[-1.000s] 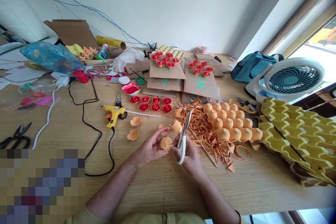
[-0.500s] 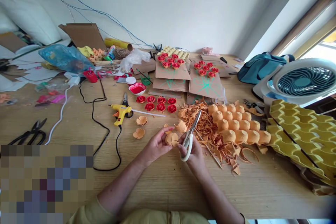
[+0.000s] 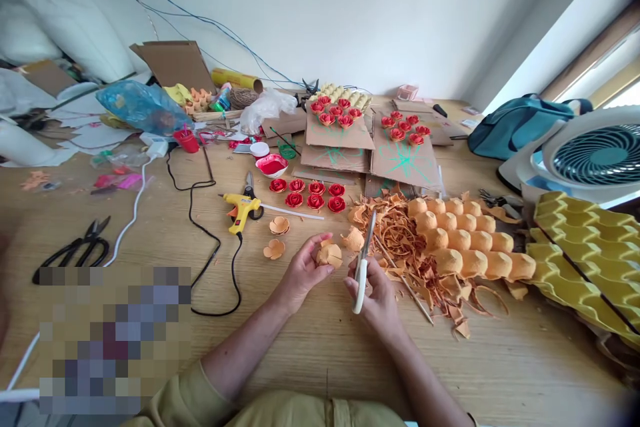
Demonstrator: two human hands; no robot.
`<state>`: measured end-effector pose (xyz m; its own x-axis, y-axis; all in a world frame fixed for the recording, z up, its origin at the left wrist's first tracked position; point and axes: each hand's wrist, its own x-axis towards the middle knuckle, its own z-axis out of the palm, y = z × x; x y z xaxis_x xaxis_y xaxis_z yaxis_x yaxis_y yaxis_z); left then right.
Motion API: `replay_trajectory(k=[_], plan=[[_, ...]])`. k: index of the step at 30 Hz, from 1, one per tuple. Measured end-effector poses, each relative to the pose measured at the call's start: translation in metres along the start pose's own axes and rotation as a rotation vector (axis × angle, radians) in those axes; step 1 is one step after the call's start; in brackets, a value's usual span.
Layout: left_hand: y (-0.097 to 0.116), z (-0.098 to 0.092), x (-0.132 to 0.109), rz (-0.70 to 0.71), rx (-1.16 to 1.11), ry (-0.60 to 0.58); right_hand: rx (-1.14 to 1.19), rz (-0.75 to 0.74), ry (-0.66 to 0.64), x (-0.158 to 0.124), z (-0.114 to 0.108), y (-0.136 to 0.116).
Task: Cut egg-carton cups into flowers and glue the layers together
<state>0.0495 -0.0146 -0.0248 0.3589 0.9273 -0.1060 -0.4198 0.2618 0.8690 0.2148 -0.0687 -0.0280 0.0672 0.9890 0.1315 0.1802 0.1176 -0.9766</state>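
Note:
My left hand is closed on an orange egg-carton cup cut into petals, its base turned up. White-handled scissors are gripped in my right hand, blades pointing up and away from me. The blades stand a little to the right of the cup, apart from it. Another orange cup lies on the table just beyond, between my hands. Left of my left hand are two cut petal cups, a layered one and a flatter one.
Orange scraps and an orange egg tray lie right, beside yellow trays and a fan. A yellow glue gun, red paper roses, a paint bowl and black scissors are left and ahead.
My hands have drawn slightly apart, and the scissors have come away from the petal cup, their blades now more upright. The whole view has shifted so things sit farther right.

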Motion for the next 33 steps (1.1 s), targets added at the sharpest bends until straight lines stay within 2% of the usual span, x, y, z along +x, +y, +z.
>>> replay_trajectory(k=[3,6,13,22,33], plan=[[0.003,-0.004,0.002,0.049,0.005,0.045,-0.112,0.049,-0.121,0.001,-0.005,-0.003],[0.005,-0.005,0.003,0.09,0.004,0.085,-0.199,0.028,-0.232,0.003,-0.006,-0.005],[0.007,0.001,0.002,0.14,-0.035,0.15,-0.23,-0.022,-0.361,0.0,-0.002,-0.003],[0.009,0.012,-0.003,0.152,-0.069,0.189,-0.235,-0.071,-0.402,0.001,0.0,0.0],[0.008,0.02,-0.007,0.185,-0.056,0.213,-0.222,-0.146,-0.376,0.001,0.004,-0.004]])
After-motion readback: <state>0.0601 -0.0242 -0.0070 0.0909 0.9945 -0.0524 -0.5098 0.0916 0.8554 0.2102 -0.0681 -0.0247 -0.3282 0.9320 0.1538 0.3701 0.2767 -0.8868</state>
